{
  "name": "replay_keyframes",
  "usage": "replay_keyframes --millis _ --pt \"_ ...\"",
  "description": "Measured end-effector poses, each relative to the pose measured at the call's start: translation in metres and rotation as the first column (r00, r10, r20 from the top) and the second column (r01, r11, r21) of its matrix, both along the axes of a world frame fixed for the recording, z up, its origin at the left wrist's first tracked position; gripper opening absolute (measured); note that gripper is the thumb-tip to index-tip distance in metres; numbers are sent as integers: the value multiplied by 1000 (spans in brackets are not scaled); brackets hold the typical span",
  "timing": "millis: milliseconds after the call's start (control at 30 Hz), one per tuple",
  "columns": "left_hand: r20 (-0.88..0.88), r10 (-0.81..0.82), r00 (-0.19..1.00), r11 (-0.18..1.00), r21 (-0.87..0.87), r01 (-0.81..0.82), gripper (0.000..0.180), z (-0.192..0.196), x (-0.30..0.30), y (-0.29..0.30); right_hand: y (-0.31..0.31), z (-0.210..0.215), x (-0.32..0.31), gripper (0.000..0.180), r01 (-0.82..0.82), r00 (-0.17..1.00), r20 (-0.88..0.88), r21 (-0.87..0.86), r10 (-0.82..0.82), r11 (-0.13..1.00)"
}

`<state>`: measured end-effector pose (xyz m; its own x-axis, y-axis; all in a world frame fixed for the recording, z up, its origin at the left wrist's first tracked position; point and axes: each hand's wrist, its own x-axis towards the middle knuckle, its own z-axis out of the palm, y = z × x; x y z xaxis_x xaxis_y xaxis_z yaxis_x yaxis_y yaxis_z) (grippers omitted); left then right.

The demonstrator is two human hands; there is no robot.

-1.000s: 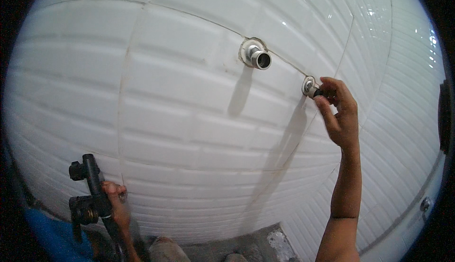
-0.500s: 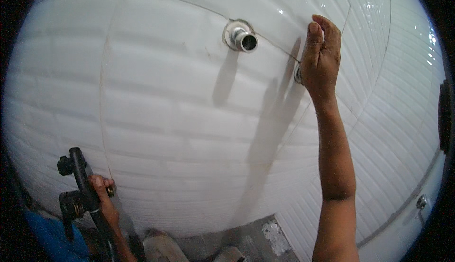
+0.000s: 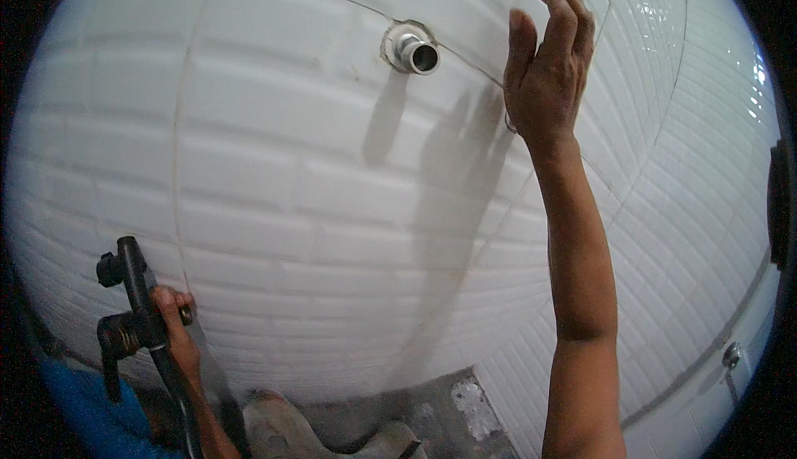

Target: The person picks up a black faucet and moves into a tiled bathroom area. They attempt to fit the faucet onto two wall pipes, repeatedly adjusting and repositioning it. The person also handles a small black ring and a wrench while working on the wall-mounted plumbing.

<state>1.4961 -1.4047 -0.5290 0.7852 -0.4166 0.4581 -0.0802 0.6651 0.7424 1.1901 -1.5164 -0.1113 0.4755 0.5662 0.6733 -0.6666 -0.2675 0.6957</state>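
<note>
Head camera faces the white tiled wall [image 3: 274, 177] closely.

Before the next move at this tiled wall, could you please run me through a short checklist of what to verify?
1. Left hand grips the black fitting firmly: ok.
2. Right hand is flat on the white tiled wall, fingers spread: ok.
3. Metal pipe outlet is uncovered and within sight: ok.
4. Second outlet near the right hand is reachable: cannot tell, the hand hides it.
5. Pipe outlet's thread is clean: cannot tell, too small.
</note>
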Motion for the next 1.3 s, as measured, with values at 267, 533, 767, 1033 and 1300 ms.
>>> replay_keyframes --millis 267,533,767,1033,1300 --pt "-55 -43 998 998 36 45 25 -5 5 -1 59 19 -40 26 -358 931 157 216 330 908" --pt "-44 -121 992 991 -61 118 22 -7 6 -4 66 -13 -57 13 -204 974 117 73 194 976" --pt "-50 -51 997 991 120 57 27 -8 9 -1 3 -20 -11 29 -82 997 28 149 78 986" --pt "-34 -21 999 997 76 23 30 -10 15 -7 77 -18 -87 19 -502 861 226 227 456 835" --pt "59 -37 998 999 40 34 24 4 23 6 141 -248 -137 26 -112 969 127 991 214 -80"
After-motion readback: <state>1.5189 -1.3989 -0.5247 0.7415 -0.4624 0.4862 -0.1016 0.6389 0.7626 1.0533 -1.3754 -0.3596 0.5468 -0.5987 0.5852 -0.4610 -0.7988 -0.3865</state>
